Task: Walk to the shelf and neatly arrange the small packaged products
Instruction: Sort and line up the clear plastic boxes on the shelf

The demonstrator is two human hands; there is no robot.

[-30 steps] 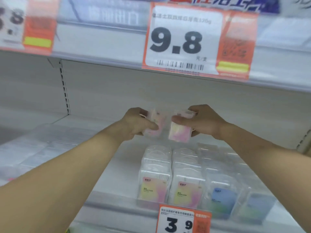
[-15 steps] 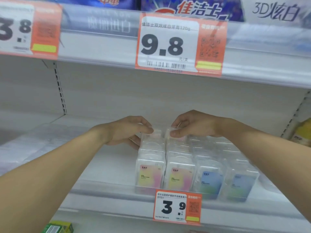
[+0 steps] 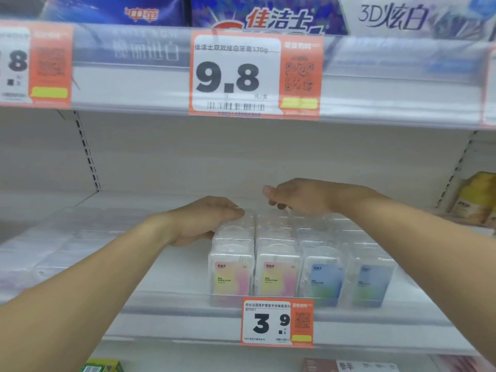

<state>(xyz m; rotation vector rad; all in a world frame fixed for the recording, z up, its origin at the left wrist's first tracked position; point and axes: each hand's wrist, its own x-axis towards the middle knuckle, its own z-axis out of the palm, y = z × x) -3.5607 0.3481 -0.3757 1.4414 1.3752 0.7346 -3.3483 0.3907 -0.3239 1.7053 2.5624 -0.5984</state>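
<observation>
Standing upright, labels facing front, 4 rows of packs (image 3: pixel 277 277) run front-to-back.

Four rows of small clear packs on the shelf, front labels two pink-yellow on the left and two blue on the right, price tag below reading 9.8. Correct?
Not quite: the head view shows the price tag below the packs reading 3.9; 9.8 is on the upper tag. The rest stands.
</observation>
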